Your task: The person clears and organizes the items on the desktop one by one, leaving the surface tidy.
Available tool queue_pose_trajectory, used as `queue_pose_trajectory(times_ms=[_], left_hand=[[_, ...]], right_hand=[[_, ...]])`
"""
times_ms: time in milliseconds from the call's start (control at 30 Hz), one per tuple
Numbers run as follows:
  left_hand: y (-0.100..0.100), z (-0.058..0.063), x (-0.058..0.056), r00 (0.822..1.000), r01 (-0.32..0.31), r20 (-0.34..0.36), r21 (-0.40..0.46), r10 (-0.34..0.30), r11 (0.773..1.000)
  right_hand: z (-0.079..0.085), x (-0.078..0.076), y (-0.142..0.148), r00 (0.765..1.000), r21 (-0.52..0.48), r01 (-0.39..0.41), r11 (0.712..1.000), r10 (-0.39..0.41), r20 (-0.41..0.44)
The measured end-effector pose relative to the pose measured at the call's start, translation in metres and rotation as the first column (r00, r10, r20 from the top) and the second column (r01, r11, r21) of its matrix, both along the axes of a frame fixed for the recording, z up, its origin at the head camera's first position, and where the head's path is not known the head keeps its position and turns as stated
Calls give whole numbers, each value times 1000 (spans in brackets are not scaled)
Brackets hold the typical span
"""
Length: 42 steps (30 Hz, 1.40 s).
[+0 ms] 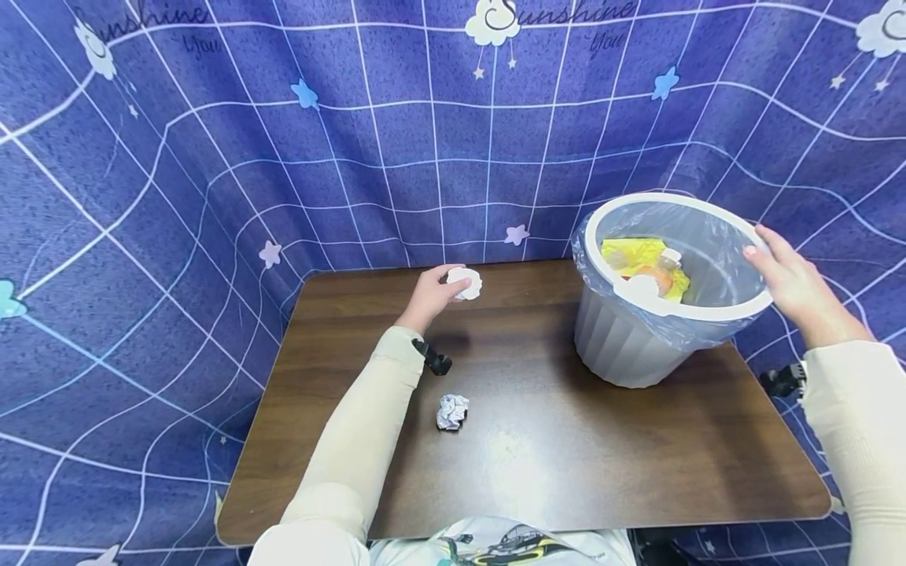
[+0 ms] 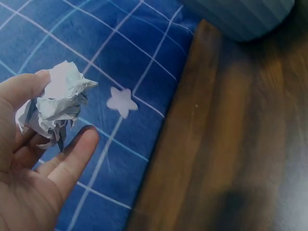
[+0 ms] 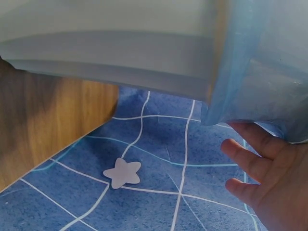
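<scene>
In the head view my left hand (image 1: 430, 297) holds a crumpled paper ball (image 1: 465, 284) over the far part of the table. The left wrist view shows the thumb pressed on this white crumpled paper (image 2: 60, 98), fingers beneath it. My right hand (image 1: 800, 283) grips the rim of a grey trash bin (image 1: 626, 346) on the table's right side. In the right wrist view several fingers (image 3: 248, 161) reach under the lined rim. A clear plastic liner covers the bin's white rim; inside lie a yellow wrapper (image 1: 633, 251) and whitish pieces.
Another crumpled paper ball (image 1: 451, 412) lies on the brown wooden table (image 1: 566, 440), beside the left forearm. A blue curtain (image 1: 396, 141) with white grid lines hangs behind and around the table. Black wrist mounts sit on both sleeves.
</scene>
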<state>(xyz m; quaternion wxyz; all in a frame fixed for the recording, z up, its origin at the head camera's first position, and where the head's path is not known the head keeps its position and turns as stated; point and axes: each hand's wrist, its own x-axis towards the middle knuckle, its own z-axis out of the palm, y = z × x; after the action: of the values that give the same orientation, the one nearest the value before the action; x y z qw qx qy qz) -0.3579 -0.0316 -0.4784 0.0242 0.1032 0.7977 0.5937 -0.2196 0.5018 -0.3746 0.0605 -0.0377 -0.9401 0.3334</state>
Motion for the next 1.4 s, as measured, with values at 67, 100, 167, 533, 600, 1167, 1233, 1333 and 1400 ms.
queue_pose_trajectory(times_ms=[67,100,167,533,600,1167,1233,1333,1400], left_hand=[[6,10,-1,1000,22,5,27,-22,999],[8,14,-1,1000,29,2,31,-29,999],[15,23,-2,999,43,-4,40,-43,998],[63,66,-6,995,89,-50,44,-87,995],[72,73,-5,995,93,-52,47,-91,995],[149,128,16,985,132,-110,3,-131,991],[158,132,20,987,130,-98,7,-129,992],[170,136,25,989,124,-87,8,-123,992],[176,137,27,989,117,-95,-9,-118,993]], right_hand=[[0,0,0,1000,0,0,1000,0,-2],[0,0,0,1000,1,0,1000,0,-2],[-1,1,0,1000,2,-1,1000,1,-4],[-1,5,2,1000,3,14,1000,-14,10],[-1,6,1,1000,2,13,1000,-13,10],[0,3,1,1000,-3,6,1000,-6,-8],[1,3,1,1000,-1,7,1000,-7,-7],[1,3,0,1000,-2,6,1000,-6,-7],[1,2,-1,1000,-1,4,1000,-4,-9]])
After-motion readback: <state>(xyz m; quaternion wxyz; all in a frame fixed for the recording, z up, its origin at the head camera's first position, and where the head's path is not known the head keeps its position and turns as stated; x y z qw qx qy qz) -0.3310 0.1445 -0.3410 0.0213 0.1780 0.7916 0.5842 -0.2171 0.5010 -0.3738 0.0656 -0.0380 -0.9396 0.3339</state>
